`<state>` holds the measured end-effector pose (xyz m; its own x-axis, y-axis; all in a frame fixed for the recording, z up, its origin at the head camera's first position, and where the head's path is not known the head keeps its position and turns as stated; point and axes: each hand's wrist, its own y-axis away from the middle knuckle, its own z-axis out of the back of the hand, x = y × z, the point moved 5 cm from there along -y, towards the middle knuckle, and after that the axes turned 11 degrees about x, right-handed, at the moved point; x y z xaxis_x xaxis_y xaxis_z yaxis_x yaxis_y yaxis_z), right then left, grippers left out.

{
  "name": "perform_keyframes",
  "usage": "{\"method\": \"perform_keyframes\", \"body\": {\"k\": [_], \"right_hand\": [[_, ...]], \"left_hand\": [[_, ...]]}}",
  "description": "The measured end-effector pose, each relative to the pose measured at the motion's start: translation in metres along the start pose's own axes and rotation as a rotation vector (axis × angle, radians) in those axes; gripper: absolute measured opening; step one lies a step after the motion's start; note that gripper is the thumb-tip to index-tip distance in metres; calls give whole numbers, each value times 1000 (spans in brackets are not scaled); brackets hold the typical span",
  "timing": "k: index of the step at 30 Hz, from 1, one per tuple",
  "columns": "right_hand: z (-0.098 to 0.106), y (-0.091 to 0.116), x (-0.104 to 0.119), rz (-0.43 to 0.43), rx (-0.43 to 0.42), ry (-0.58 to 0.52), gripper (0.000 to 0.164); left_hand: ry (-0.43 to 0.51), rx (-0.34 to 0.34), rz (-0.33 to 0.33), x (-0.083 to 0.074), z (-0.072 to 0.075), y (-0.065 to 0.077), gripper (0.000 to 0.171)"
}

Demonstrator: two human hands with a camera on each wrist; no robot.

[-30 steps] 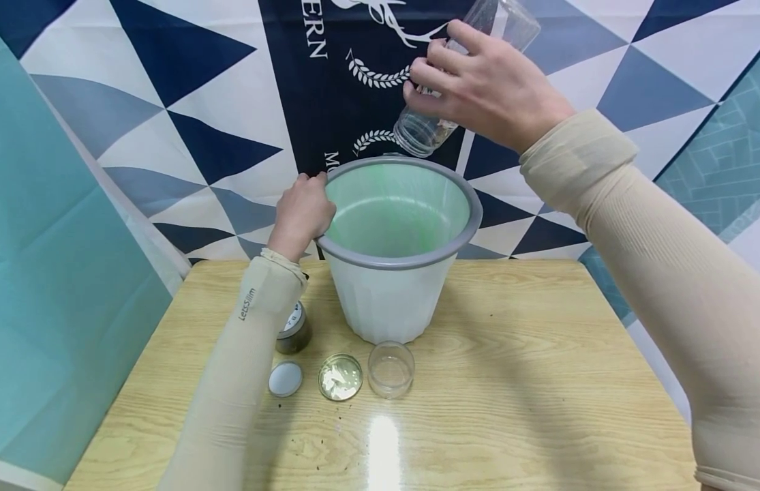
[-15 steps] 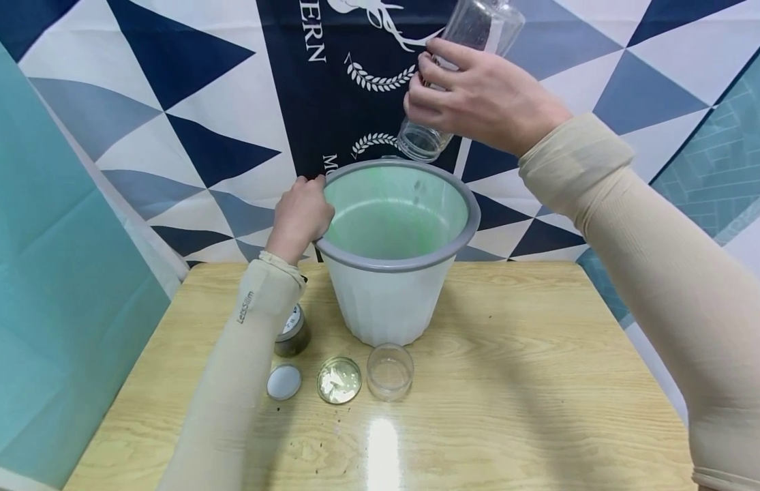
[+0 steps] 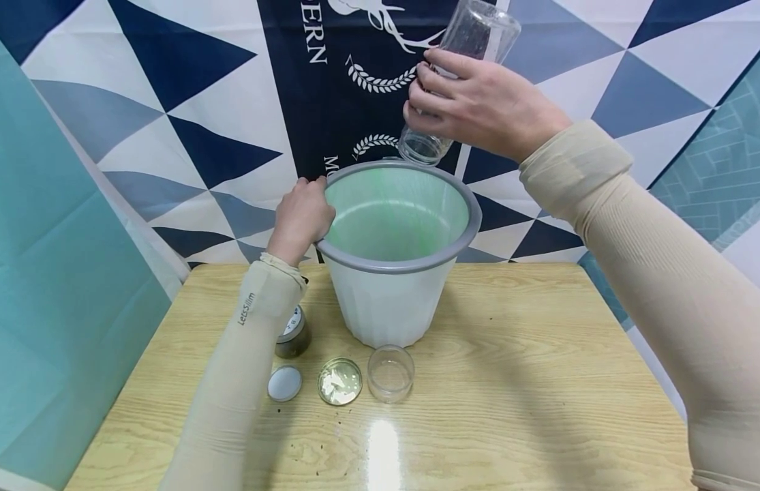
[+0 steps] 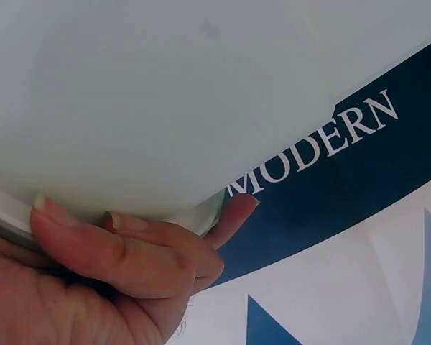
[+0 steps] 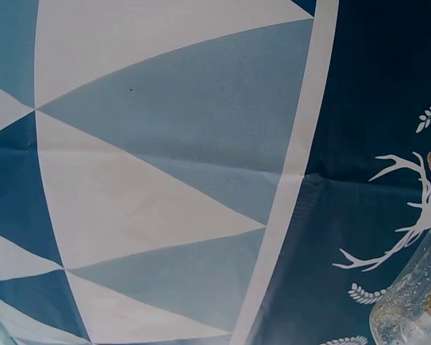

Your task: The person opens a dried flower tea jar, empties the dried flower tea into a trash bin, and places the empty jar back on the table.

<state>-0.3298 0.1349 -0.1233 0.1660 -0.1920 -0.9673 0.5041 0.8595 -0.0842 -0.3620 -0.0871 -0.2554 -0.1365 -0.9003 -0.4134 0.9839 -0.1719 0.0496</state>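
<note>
A white bucket [image 3: 388, 307] with a grey rim and a pale green inside stands near the back of the table. My left hand [image 3: 302, 215] grips its rim at the left; the left wrist view shows curled fingers [image 4: 144, 251] against the white wall. Above the bucket's back right rim, my right hand [image 3: 487, 106] holds a clear jar [image 3: 480, 34] tilted mouth-down. The jar's mouth overlaps the rim in the head view, and its walls look see-through with small specks. Part of the jar [image 5: 409, 313] shows at the right wrist view's lower right corner.
On the wooden table [image 3: 527, 382] before the bucket are a clear round dish [image 3: 390, 374], a gold-toned lid [image 3: 339, 382] and a white disc [image 3: 285, 383]. A dark lidded jar [image 3: 292, 337] is partly behind my left forearm. A patterned cloth [image 3: 214, 88] hangs close behind.
The jar has tipped steeper, its base swinging left and its mouth dropping slightly. Brownish bits seen in it earlier have left; dark bits fell into the bucket half a second ago. My left hand stays put.
</note>
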Motion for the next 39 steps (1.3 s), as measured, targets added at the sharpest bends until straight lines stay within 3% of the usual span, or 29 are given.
{"method": "perform_keyframes", "body": {"k": [9,17,21,29,35,39], "right_hand": [[0,1,-2,-19,-48,-24,62],[-2,6,-2,-72,-26,-48,63],[-3,12,-5,-138,-42,-120,59],[-16,29,-4,-316,-62,-395,55],[-23,40,0,-397,-63,-424,46],[-25,47,-2,-497,-77,-518,52]], "left_hand": [[3,3,0,0,0,0,59],[9,6,-3,0,0,0,59],[12,8,-4,0,0,0,59],[14,15,4,2,0,-2,61],[26,16,9,4,0,-3,63],[39,17,7,5,0,-3,63]]}}
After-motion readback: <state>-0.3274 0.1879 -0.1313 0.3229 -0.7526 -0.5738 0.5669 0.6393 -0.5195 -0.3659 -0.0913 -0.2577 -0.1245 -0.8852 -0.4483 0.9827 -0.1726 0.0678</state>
